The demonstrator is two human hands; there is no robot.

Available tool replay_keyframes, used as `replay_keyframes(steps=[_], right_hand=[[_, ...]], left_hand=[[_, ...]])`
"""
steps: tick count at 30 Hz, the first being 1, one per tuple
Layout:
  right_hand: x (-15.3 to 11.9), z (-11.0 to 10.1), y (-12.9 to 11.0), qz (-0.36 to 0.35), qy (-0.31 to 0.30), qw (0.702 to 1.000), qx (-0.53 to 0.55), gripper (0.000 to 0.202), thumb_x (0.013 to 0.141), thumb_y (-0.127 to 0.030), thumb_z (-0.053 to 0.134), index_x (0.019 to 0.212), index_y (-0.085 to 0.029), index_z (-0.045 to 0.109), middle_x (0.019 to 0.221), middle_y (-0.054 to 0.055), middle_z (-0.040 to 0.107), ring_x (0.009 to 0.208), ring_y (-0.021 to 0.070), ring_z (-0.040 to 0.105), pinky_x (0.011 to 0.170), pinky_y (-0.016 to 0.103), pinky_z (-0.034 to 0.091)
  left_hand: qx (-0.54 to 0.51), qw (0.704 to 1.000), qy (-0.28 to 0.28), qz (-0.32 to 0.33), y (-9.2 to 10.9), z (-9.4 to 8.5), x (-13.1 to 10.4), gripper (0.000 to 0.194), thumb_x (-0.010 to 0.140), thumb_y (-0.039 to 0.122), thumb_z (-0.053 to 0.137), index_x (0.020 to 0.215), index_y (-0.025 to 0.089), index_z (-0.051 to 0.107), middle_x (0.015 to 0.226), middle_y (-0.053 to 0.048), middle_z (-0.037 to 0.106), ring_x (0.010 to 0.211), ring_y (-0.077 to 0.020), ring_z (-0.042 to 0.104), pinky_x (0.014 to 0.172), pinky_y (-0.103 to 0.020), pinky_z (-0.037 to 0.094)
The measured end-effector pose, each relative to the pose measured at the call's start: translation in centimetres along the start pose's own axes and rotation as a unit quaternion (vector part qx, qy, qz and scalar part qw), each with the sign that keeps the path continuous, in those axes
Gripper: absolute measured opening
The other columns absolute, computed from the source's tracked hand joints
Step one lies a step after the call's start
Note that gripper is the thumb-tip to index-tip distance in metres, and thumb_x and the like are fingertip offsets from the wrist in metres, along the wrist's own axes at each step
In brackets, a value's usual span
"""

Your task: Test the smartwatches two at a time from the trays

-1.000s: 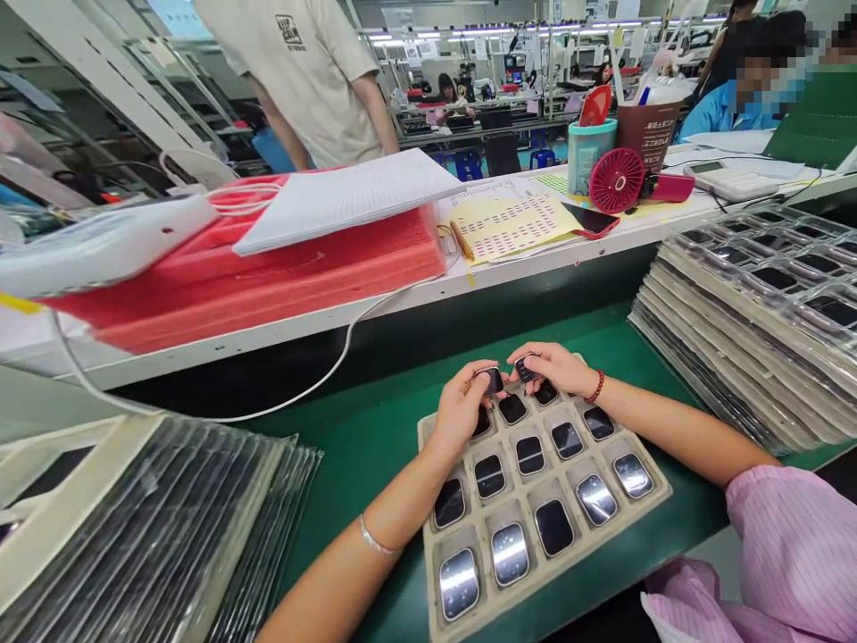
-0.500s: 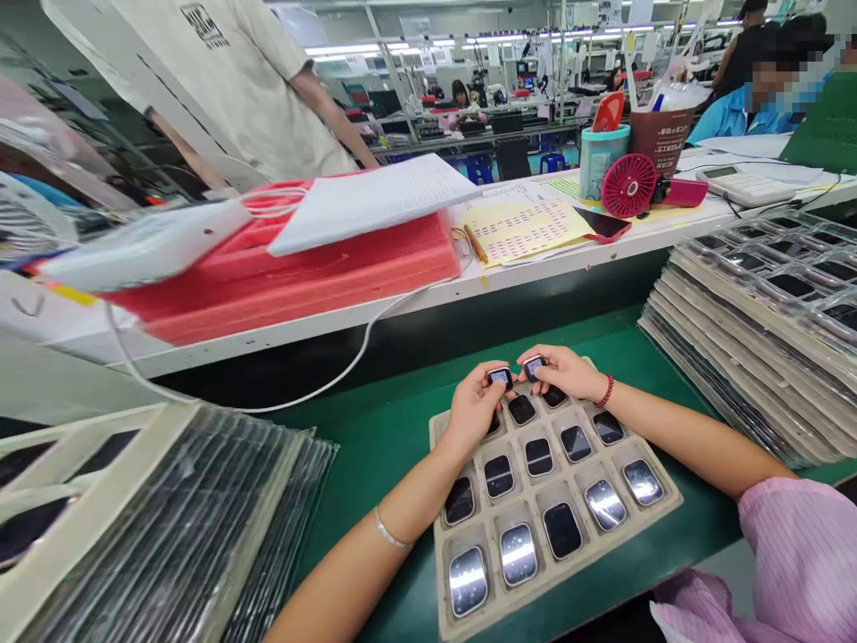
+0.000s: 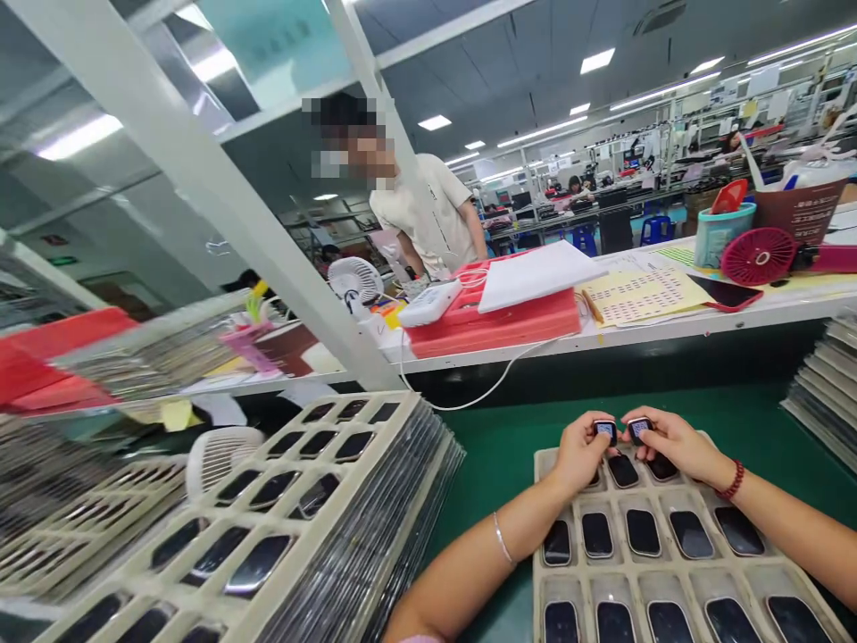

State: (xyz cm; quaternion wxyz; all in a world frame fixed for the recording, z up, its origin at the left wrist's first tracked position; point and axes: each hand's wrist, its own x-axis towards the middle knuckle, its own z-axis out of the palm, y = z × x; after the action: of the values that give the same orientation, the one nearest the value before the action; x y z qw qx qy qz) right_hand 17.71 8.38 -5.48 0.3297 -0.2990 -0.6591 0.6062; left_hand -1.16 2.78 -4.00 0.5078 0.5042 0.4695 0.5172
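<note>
Swung leftward since the earlier frame, the view shows the left hand (image 3: 581,454) and right hand (image 3: 683,446), fingers nearly closed, each pinching a lit watch (image 3: 605,432) above the tray (image 3: 588,585); lettering on the cup (image 3: 796,212) is illegible.

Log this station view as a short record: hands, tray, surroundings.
left hand: holds small device, screen lit
right hand: holds second device, screen lit
tray: below hands, dark-screened devices in compartments
work surface: green
tray stacks: left and right
shelf: red foam, phone, pink fan
</note>
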Motion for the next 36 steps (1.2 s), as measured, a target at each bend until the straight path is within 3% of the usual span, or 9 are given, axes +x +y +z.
replay_keyframes(steps=[9,18,27,31,36], right_hand=[[-0.2,0.4,-0.7,0.001,0.006,1.0,-0.019,0.048,0.08,-0.055,0.067,0.107,-0.017,0.062,0.093,0.008,0.068,0.065,0.0159,0.064,0.061,0.033,0.054],[-0.3,0.3,-0.5,0.001,0.003,1.0,-0.025,0.039,0.083,-0.045,0.065,0.109,-0.016,0.062,0.093,0.007,0.067,0.064,0.0144,0.064,0.062,0.031,0.054],[-0.1,0.1,-0.7,0.0,0.002,1.0,-0.025,0.05,0.086,-0.062,0.056,0.104,-0.016,0.062,0.089,0.008,0.068,0.06,0.0141,0.063,0.056,0.03,0.052],[-0.2,0.2,-0.5,-0.002,0.012,0.999,-0.029,0.042,0.083,-0.048,0.063,0.11,-0.016,0.059,0.088,0.007,0.067,0.056,0.0122,0.058,0.052,0.028,0.049],[-0.4,0.8,-0.7,-0.021,0.017,0.999,-0.044,0.045,0.075,-0.026,0.063,0.119,-0.019,0.057,0.102,0.008,0.069,0.069,0.015,0.064,0.056,0.027,0.05]], left_hand=[[0.003,1.0,-0.007,0.007,0.0,0.0,-0.1,0.025,0.08,0.029,0.071,0.1,0.017,0.065,0.086,-0.006,0.071,0.064,-0.0124,0.063,0.066,-0.026,0.052],[0.003,1.0,-0.01,0.0,0.3,0.1,-0.1,0.023,0.079,0.027,0.069,0.099,0.017,0.064,0.085,-0.006,0.069,0.075,-0.0174,0.068,0.069,-0.029,0.054],[0.012,1.0,-0.002,0.01,0.1,-0.2,-0.1,0.028,0.084,0.041,0.066,0.097,0.016,0.065,0.086,-0.007,0.072,0.064,-0.014,0.065,0.052,-0.022,0.044],[0.015,1.0,0.012,0.01,-0.5,-0.2,0.1,0.023,0.084,0.027,0.062,0.105,0.018,0.062,0.092,-0.007,0.072,0.066,-0.0133,0.067,0.049,-0.02,0.039],[0.012,0.999,0.037,0.032,-0.8,-0.1,0.3,0.04,0.069,0.006,0.063,0.106,0.021,0.059,0.097,-0.004,0.07,0.081,-0.0147,0.068,0.07,-0.024,0.051]])
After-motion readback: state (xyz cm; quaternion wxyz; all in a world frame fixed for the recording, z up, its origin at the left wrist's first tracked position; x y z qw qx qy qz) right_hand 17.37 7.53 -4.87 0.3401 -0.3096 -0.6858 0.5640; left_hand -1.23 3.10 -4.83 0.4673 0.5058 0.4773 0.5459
